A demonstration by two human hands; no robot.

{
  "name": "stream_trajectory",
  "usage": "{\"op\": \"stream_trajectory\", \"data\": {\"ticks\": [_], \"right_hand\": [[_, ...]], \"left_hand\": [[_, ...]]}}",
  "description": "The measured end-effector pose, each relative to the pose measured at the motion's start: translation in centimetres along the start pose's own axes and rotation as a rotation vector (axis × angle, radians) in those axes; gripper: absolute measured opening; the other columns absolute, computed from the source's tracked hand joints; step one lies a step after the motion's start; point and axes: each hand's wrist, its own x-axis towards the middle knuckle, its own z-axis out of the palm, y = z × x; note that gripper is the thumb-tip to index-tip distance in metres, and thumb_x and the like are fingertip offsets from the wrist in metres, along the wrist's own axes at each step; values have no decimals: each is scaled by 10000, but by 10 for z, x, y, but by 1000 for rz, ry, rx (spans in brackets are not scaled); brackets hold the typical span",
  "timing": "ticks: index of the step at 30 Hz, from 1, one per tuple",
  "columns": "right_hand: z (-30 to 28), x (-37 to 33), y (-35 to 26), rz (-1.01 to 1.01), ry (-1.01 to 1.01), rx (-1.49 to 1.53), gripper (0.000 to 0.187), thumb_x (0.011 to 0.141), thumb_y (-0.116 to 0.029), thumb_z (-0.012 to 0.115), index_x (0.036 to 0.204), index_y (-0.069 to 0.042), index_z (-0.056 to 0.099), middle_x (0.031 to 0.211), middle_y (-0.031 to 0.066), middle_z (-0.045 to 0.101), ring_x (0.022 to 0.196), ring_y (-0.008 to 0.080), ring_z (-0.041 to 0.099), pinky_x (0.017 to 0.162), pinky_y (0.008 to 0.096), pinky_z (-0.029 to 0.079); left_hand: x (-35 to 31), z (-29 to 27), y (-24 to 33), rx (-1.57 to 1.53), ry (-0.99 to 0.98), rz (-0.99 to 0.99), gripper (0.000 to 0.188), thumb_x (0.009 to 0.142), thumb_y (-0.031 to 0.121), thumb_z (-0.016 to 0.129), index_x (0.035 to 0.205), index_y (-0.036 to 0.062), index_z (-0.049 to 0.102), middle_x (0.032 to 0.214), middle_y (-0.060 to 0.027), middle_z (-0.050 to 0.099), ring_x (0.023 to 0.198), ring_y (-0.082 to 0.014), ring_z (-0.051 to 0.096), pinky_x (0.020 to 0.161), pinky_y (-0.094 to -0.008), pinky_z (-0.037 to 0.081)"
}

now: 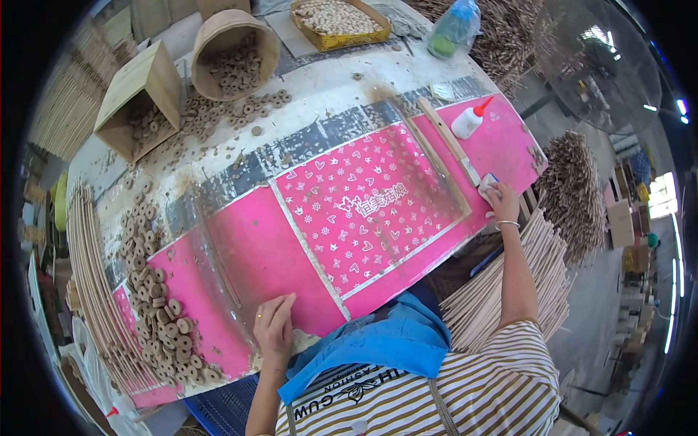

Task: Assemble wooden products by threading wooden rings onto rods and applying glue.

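My left hand (274, 323), with a ring on one finger, rests at the near edge of the pink sheet (251, 240). Its fingers are loosely bent and I see nothing in them. A thin stick (231, 289) lies just left of it. At the sheet's right part, my right hand (503, 201) has its fingers closed on a small crumpled white cloth (488, 187) with a bit of dark blue at its top. Beyond that hand lies a white squeeze bottle (467, 123) with a red nozzle. A wooden strip (449, 141) ends close to the cloth.
Several wooden rings (156, 320) are heaped at the left beside long thin sticks (105, 291). A square wooden box (156, 87) and a round wooden tub (247, 33) lie tipped, rings inside. A yellow tray (349, 40) of pale beads stands behind. Stick bundles (574, 196) stand at the right.
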Motion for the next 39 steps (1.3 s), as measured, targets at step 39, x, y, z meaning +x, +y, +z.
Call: {"op": "stream_trajectory", "data": {"ticks": [39], "right_hand": [[39, -66, -292, -283, -667, 905, 205, 1004, -153, 711, 1169, -33, 693, 1026, 45, 654, 918, 140, 620, 758, 297, 505]], "left_hand": [[-58, -9, -1, 157, 436, -373, 401, 831, -83, 612, 1186, 62, 732, 1093, -139, 710, 1055, -321, 660, 928, -421, 503]]}}
